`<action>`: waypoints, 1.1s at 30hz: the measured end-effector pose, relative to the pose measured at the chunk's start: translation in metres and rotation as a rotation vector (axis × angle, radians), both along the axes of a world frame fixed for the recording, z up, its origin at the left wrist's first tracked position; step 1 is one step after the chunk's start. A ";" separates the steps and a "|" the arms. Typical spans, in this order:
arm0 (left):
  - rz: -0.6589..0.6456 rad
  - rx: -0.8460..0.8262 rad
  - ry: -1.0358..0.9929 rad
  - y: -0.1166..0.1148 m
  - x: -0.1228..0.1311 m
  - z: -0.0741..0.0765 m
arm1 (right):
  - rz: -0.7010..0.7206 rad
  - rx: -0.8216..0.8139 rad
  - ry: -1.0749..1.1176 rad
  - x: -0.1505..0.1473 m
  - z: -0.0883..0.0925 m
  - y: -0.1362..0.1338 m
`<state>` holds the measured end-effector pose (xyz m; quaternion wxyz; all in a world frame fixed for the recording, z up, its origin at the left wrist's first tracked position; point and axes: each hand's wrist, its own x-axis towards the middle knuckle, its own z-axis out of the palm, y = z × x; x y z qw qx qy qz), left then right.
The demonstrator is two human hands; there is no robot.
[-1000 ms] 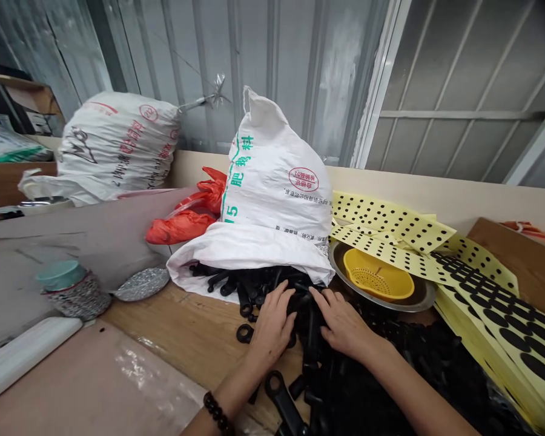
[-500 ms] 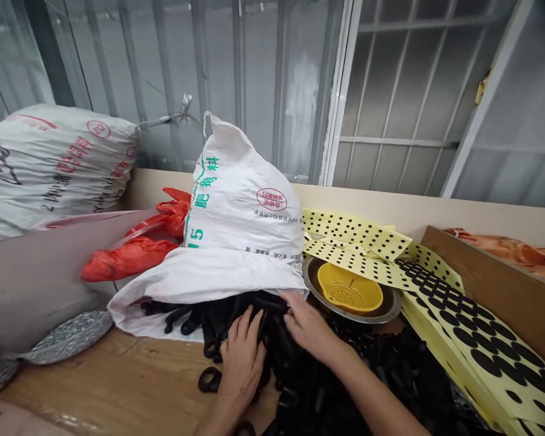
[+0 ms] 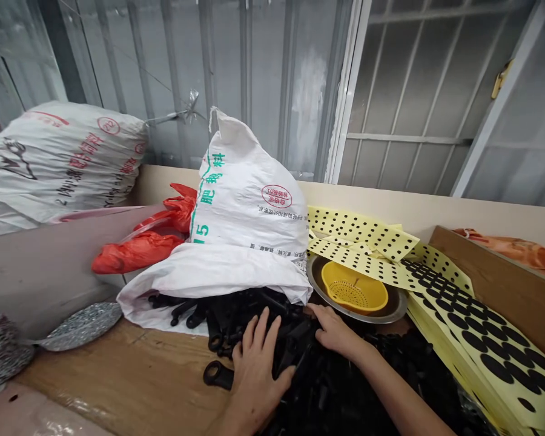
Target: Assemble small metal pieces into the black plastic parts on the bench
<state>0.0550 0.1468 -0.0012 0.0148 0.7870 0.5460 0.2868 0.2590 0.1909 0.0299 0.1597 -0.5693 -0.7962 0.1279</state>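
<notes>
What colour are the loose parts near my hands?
Black. The loose parts show best in the head view, at the mouth of the white sack.

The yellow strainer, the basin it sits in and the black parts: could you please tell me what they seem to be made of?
Yellow strainer: probably plastic, smooth with a slight sheen, evenly coloured.
Basin: likely stainless steel, given its grey, shiny rim.
Black parts: smooth, dull to satin; perhaps moulded plastic from their rounded look, though coated metal is possible.

Parts [image 3: 300, 345] black; sack [image 3: 249, 206] white, green-lettered; strainer [image 3: 354, 293] yellow; sheets [image 3: 470, 327] pale yellow, black-dotted.
</notes>
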 end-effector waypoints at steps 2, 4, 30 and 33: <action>0.001 -0.033 0.071 -0.003 0.006 0.005 | 0.028 0.013 0.031 -0.003 0.005 0.000; 0.032 -0.027 0.125 -0.003 0.011 0.011 | 0.071 0.014 0.073 -0.006 0.011 -0.001; -0.124 0.046 0.260 0.021 0.051 0.039 | -0.040 -0.173 -0.139 0.029 0.002 -0.019; -0.087 0.066 0.245 0.024 0.052 0.040 | 0.005 -0.176 -0.150 0.036 0.002 -0.021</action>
